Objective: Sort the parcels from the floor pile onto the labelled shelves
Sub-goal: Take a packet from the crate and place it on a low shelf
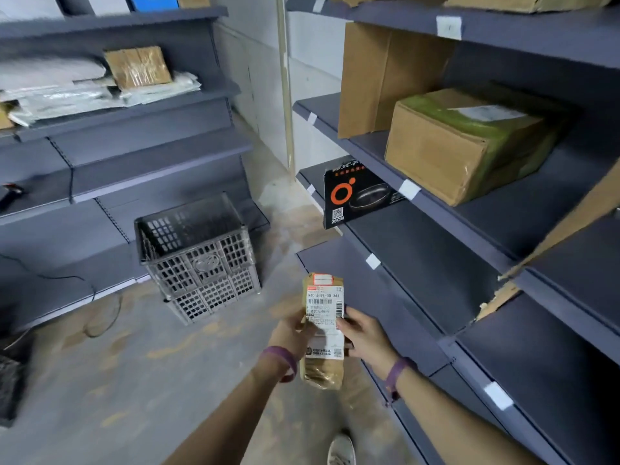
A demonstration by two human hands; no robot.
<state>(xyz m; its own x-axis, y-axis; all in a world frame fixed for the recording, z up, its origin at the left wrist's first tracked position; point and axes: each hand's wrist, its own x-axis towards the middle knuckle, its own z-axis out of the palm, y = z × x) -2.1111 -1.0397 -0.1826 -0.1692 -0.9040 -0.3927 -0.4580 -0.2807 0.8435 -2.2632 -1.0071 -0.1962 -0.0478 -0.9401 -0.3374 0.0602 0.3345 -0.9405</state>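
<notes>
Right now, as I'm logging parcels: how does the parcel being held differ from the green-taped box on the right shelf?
The held parcel is slim and long; the green-taped box is broad and bulky. The held parcel is gripped by the left hand and right hand above the floor; the green-taped box rests on a shelf. Both are brown, with white labels.

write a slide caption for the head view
Left hand and right hand hold a labelled brown parcel beside grey shelves, a mesh basket on the floor.
</notes>
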